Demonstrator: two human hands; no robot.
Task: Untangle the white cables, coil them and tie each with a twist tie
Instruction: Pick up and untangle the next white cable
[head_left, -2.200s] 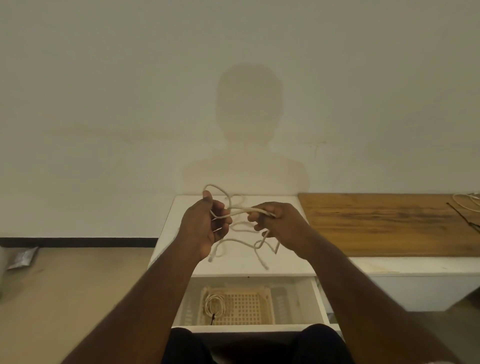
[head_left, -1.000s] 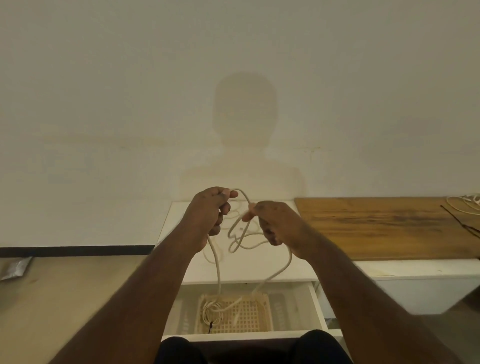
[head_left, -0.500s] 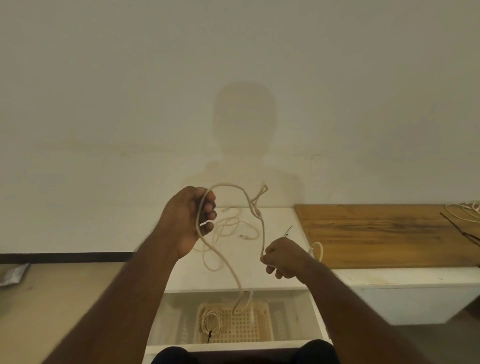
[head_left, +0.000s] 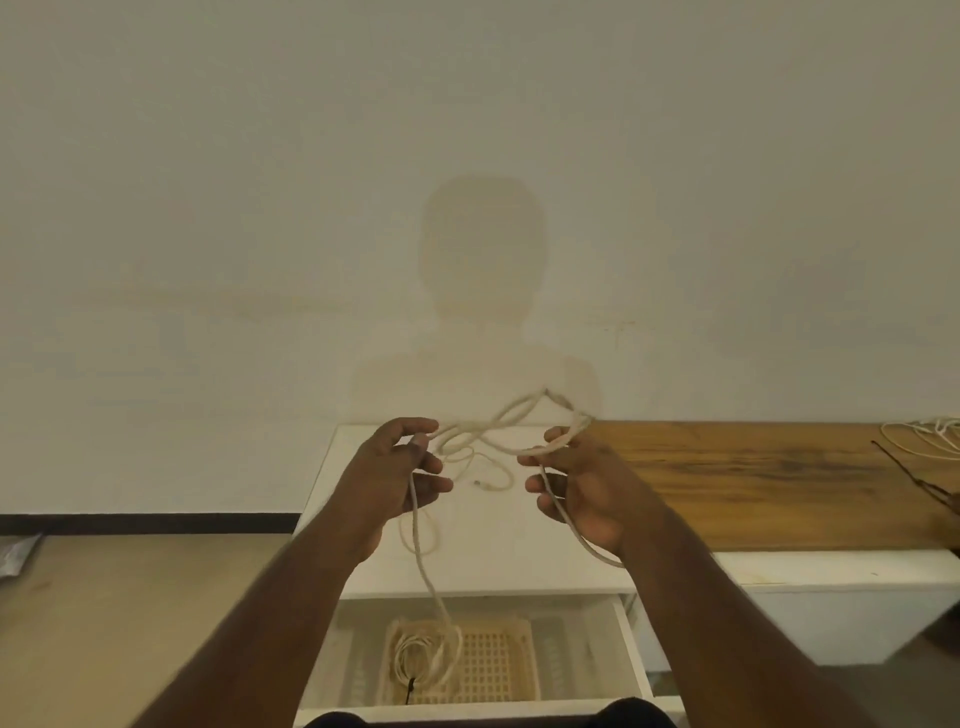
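A white cable (head_left: 511, 415) loops in the air between both hands above the white cabinet top (head_left: 493, 551). My left hand (head_left: 400, 473) pinches one strand between thumb and forefinger; that strand hangs down into the open drawer. My right hand (head_left: 576, 483) pinches another part of the cable at its fingertips, and the strand runs down across the palm. A thinner white cable (head_left: 480, 470) lies loose on the cabinet top behind the hands. In the drawer, a coiled white cable (head_left: 415, 660) with a dark tie (head_left: 410, 695) lies in a cream basket (head_left: 493, 665).
A wooden board (head_left: 753, 483) lies on the low white bench to the right. More white cable (head_left: 930, 434) and thin dark twist ties (head_left: 914, 470) rest at its far right end. The open drawer (head_left: 631, 649) juts toward me. A plain wall stands close behind.
My right hand rose from low beside the cabinet up to the level of my left hand and closer to it. The big raised loop dropped into smaller loops between the hands.
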